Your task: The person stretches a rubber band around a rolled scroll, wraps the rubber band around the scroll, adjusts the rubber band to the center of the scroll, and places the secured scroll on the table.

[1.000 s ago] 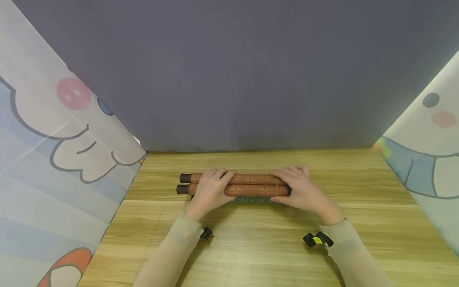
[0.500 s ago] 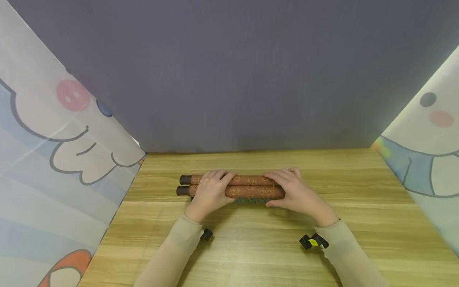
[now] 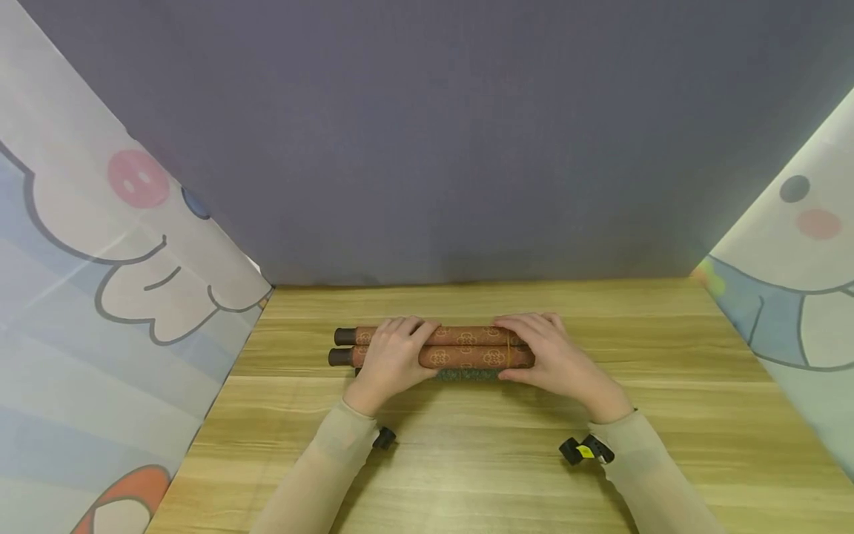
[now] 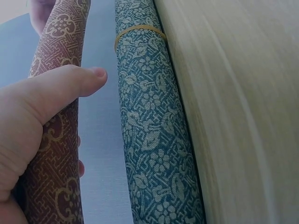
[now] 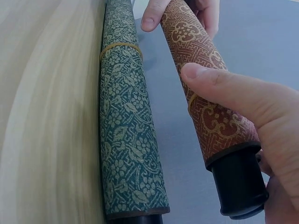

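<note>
Two rolled scrolls with reddish-brown patterned cloth lie side by side across the head view, a rear scroll and a front scroll, with dark knobs at their left ends. My left hand grips the pair near the left, fingers over the top and thumb along the front. Around the right end curls my right hand, its thumb by a thin yellow band. Lower down lies a teal floral scroll, also banded; both wrist views show a gap between it and the held brown scroll.
The wooden table stretches out in front of the scrolls and to both sides. A grey panel rises behind it. Cartoon-printed sheets, a left sheet and a right sheet, flank the table.
My right hand has shifted slightly left along the brown scrolls, covering their right ends, and the yellow band sits a little further left. My left hand has stayed in place.
</note>
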The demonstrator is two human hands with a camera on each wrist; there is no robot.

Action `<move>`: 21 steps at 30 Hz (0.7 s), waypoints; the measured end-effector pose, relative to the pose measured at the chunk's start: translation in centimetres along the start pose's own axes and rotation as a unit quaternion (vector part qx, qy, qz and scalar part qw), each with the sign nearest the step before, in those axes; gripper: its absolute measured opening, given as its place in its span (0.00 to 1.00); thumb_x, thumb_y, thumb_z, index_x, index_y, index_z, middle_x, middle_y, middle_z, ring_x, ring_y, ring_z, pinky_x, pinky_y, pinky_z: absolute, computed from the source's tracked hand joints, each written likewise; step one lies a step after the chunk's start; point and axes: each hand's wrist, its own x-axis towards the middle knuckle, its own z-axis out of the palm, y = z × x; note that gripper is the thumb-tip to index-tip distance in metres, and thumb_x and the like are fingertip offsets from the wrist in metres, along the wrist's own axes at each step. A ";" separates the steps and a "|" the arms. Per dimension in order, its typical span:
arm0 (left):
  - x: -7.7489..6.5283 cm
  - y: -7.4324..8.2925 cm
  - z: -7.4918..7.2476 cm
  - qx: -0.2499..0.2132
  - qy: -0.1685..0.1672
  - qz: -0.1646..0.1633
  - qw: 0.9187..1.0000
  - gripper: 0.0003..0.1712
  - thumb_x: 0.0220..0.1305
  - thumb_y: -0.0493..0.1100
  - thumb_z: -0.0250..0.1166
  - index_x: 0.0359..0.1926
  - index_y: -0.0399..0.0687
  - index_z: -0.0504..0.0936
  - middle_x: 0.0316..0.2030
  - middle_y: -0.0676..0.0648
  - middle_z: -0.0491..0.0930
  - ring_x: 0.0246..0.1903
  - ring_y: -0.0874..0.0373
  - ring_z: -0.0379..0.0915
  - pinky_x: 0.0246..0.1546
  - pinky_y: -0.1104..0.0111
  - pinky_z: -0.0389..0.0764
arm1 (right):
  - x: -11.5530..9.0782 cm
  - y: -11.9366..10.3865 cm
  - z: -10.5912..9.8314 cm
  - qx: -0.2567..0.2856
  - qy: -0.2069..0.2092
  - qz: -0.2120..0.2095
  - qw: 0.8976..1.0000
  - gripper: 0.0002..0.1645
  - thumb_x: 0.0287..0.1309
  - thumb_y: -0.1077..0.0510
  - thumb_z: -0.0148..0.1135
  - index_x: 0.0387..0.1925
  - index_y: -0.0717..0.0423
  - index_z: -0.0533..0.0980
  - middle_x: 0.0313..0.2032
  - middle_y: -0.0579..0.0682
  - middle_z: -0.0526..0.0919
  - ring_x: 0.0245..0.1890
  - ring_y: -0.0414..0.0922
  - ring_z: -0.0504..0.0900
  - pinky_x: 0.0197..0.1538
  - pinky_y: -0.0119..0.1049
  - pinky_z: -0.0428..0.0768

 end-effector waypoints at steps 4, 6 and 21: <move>0.0 0.1 0.1 -0.003 0.002 -0.002 1.000 0.50 0.40 0.59 0.94 0.64 0.49 0.85 0.50 0.43 0.87 0.51 0.41 0.86 0.57 0.46 0.85 | -0.1 0.1 -0.2 -0.007 -0.001 0.015 1.000 0.58 0.43 0.45 0.92 0.73 0.60 0.75 0.68 0.58 0.82 0.66 0.59 0.80 0.66 0.61 0.68; 0.0 0.1 0.1 -0.004 0.003 -0.004 1.000 0.50 0.40 0.59 0.94 0.64 0.49 0.85 0.50 0.43 0.87 0.51 0.41 0.86 0.57 0.45 0.85 | -0.1 0.2 -0.3 -0.009 -0.002 0.021 1.000 0.59 0.41 0.45 0.93 0.73 0.59 0.75 0.68 0.59 0.82 0.66 0.59 0.81 0.66 0.61 0.68; 0.0 -0.1 0.1 0.004 0.018 -0.009 1.000 0.52 0.38 0.59 0.94 0.66 0.50 0.84 0.50 0.45 0.87 0.48 0.43 0.86 0.54 0.46 0.85 | -0.6 1.3 -1.2 -0.019 -0.006 0.044 0.999 0.59 0.43 0.41 0.91 0.72 0.61 0.75 0.65 0.60 0.84 0.64 0.61 0.81 0.69 0.63 0.67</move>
